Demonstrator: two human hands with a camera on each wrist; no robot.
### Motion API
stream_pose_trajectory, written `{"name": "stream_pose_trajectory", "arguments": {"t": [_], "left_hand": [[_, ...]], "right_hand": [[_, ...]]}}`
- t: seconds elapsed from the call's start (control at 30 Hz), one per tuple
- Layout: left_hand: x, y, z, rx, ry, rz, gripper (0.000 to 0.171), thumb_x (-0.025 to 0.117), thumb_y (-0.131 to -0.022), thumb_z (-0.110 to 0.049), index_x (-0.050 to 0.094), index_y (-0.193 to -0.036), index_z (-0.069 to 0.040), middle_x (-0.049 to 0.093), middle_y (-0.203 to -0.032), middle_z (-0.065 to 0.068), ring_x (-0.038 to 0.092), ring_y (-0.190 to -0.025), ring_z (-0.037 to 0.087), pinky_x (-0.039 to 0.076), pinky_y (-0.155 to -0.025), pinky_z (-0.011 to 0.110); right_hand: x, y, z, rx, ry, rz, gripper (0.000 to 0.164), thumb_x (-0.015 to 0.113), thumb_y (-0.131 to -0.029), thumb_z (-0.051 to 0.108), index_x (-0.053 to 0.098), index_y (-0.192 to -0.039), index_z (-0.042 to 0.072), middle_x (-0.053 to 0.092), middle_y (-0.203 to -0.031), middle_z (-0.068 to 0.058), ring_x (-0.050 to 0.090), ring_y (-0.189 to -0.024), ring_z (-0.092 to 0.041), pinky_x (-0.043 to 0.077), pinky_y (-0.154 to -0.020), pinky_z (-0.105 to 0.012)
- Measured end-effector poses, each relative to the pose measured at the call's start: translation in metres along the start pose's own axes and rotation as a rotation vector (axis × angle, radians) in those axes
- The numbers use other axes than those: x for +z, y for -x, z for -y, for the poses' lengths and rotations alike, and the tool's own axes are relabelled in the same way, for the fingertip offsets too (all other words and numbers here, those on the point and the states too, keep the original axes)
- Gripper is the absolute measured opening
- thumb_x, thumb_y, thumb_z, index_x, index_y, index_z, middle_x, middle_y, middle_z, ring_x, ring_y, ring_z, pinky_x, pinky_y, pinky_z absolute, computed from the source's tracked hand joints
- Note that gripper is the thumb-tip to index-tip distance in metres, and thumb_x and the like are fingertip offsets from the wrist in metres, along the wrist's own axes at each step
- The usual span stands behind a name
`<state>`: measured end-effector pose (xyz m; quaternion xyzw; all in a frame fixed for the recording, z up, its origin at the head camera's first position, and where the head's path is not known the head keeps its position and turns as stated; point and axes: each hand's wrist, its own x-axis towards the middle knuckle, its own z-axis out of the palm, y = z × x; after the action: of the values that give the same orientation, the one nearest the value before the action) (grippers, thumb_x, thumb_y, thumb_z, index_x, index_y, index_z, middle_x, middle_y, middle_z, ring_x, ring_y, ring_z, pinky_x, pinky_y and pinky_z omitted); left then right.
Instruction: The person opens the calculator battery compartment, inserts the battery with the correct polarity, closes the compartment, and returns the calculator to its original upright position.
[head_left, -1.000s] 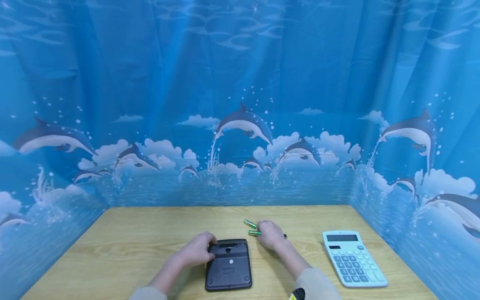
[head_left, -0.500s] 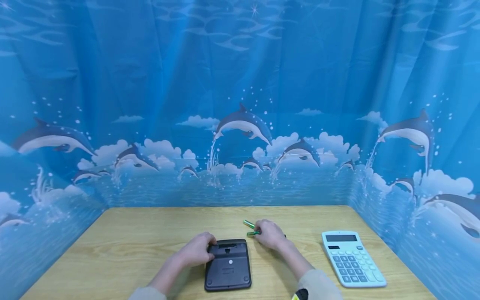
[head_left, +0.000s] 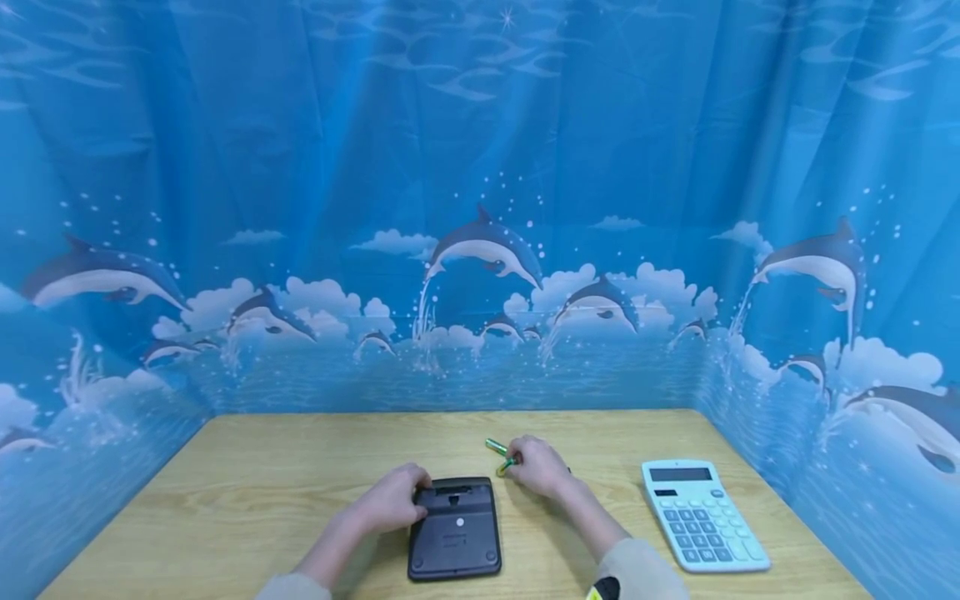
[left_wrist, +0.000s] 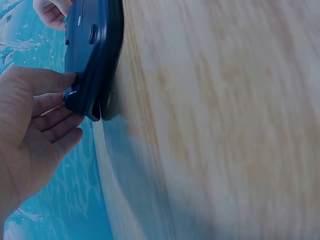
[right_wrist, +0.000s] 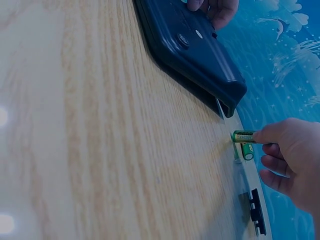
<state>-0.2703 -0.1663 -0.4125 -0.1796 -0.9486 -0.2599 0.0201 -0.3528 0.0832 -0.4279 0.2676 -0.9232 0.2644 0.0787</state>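
Note:
A black calculator (head_left: 455, 546) lies face down on the table, with a battery compartment (head_left: 463, 492) showing near its far end. My left hand (head_left: 390, 502) holds its far left side, thumb on the back and fingers at the edge, as the left wrist view shows. Right of the calculator, my right hand (head_left: 538, 467) pinches a green battery (right_wrist: 244, 136) between thumb and fingers. A second green battery (head_left: 495, 447) lies just beyond it. On the table below the right hand in the right wrist view is a small black plastic cover (right_wrist: 257, 212), mostly hidden in the head view.
A light blue calculator (head_left: 705, 517) lies face up at the right of the wooden table (head_left: 300, 454). A blue curtain (head_left: 337, 167) printed with dolphins surrounds the table's back and sides.
The battery at my right fingertips has turned from lying nearly level to slanting, its free end now nearer the black calculator. The left hand and the calculator stay put.

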Motion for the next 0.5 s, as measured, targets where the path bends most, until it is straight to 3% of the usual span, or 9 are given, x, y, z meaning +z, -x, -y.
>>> {"name": "stream_pose_trajectory", "arguments": {"t": [0.5], "left_hand": [[-0.0014, 0.0004, -0.0019, -0.019, -0.013, 0.012, 0.03, 0.071, -0.071, -0.003, 0.061, -0.099, 0.002, 0.057, -0.093, 0.009, 0.056, -0.09, 0.028, 0.048, -0.083, 0.047]], "right_hand": [[0.0012, 0.0012, 0.0002, 0.021, -0.045, 0.035, 0.015, 0.071, -0.075, 0.009, 0.057, -0.081, 0.008, 0.055, -0.072, 0.001, 0.05, -0.065, -0.014, 0.045, -0.056, -0.028]]}}
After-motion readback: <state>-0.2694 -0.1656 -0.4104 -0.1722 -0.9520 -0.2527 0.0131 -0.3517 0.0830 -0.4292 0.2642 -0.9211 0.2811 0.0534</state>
